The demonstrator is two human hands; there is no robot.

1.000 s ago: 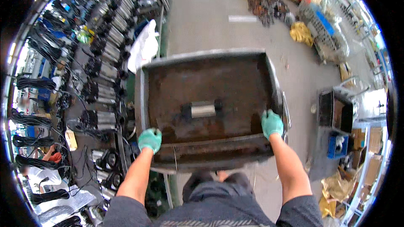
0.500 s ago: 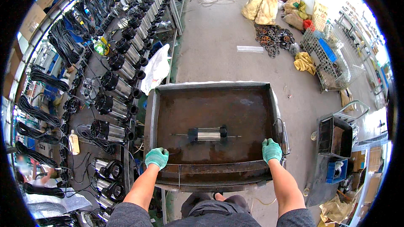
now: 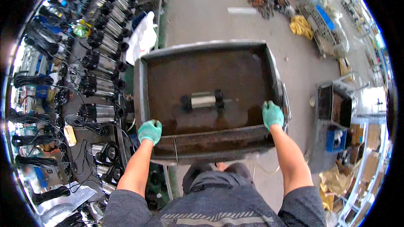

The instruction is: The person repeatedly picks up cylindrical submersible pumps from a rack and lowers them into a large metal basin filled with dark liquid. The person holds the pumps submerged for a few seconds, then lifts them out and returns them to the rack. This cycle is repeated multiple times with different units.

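In front of me is a rectangular dark metal tray (image 3: pixel 206 44) with raised sides and a crossbar near its close edge. What bears it is hidden. My left hand (image 3: pixel 150 131), in a green glove, is closed over its left side near the close corner. The right side is gripped by my right hand (image 3: pixel 272 115), gloved alike, with its fingers curled over the edge. Between my hands, a motor core (image 3: pixel 203 100) lies crosswise on the brown, stained bottom: a silver cylinder with black ends and a thin shaft. Neither hand touches it.
Along the left, a rack holds rows of silver motors (image 3: pixel 100 86) with black cable coils (image 3: pixel 33 80). A white sack (image 3: pixel 143 38) hangs over its edge. At the right stand a wire cage (image 3: pixel 317 27), a dark bin (image 3: pixel 336 105) and a blue crate (image 3: pixel 336 140).
The tray, the motor core in it and both hands sit higher in the picture and slightly turned. My view has shifted, and both hands keep their hold on the sides.
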